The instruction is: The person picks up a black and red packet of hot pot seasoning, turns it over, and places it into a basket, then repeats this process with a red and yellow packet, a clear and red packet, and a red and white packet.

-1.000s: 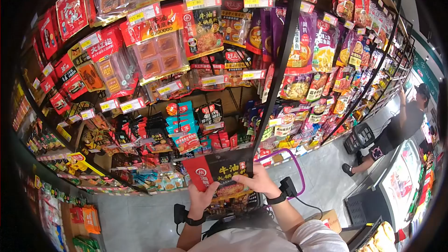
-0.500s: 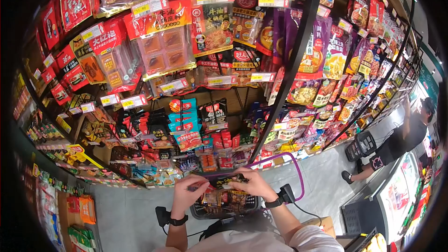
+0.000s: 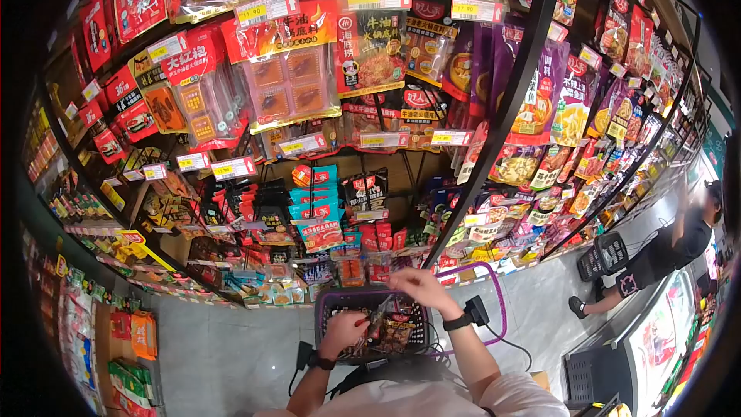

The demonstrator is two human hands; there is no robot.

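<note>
One glossy, flexible packet (image 3: 378, 318) showed on my feed, pinched by the left hand (image 3: 344, 333) inside the lattice-walled plastic basket (image 3: 421, 332), lower centre; the right hand (image 3: 421, 290), loosely curled, empty, overlapped its upper-right corner.

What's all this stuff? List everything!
Shelf packets: many, mixed colours, on black racks
Price tags: many, white-yellow, among them
Shopping basket: one, dark, bottom middle
Basket packets: some, red and dark, inside
Held packet: one, colours unclear, at basket
Other person: one, dark clothes, right
Second basket: one, black, beside that person
Display case: one, grey, bottom right
Floor: one, grey, bottom
Wristbands: two, black, on wrists
Left hand: one, bare, on held packet
Right hand: one, bare, by basket
</note>
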